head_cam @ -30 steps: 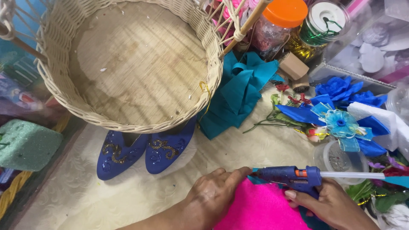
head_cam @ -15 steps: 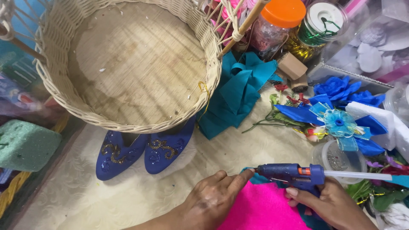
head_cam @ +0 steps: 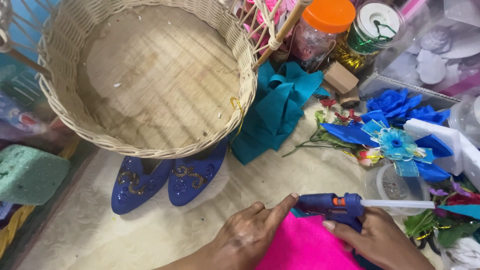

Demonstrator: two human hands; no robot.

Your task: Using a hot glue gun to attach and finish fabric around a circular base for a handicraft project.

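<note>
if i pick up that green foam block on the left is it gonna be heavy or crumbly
The green foam block looks porous and speckled, so it is probably light for its size. Its grainy surface suggests it may dent or shed crumbs under firm fingers. Its squared, flat sides make rolling unlikely.

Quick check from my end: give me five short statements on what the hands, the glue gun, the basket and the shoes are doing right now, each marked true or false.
1. The right hand grips the blue glue gun. True.
2. The left hand holds scissors. False: it presses on the pink felt sheet.
3. The wicker basket holds the blue shoes. False: they lie in front of it, heels under its rim.
4. A glue stick projects from the gun's rear. True.
5. The jar lid is green. False: orange.
</note>
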